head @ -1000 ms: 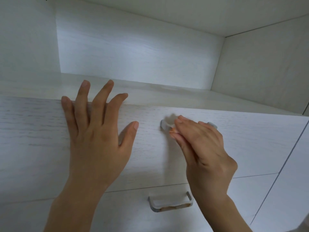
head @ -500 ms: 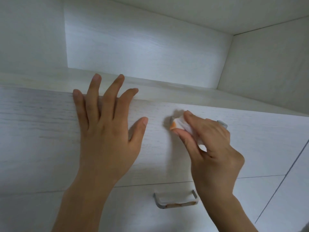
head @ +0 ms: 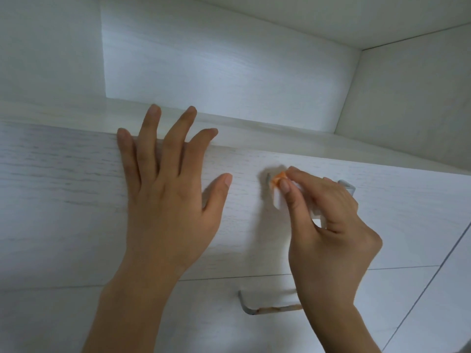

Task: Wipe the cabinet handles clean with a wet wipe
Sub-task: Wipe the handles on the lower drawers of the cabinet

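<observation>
Pinching a white wet wipe (head: 277,200), orange-stained at its tip, the right hand (head: 328,238) closes its grip, thumb against curled fingers, and holds the wipe on the left end of the upper handle (head: 347,185), a grey metal bar. Left hand (head: 165,200): grip fully spread, flat on the white wood-grain cabinet front (head: 63,187), fingertips over its top edge. Lower handle (head: 267,310): grey, square-cornered, brownish smears along its bar, partly behind the right wrist.
</observation>
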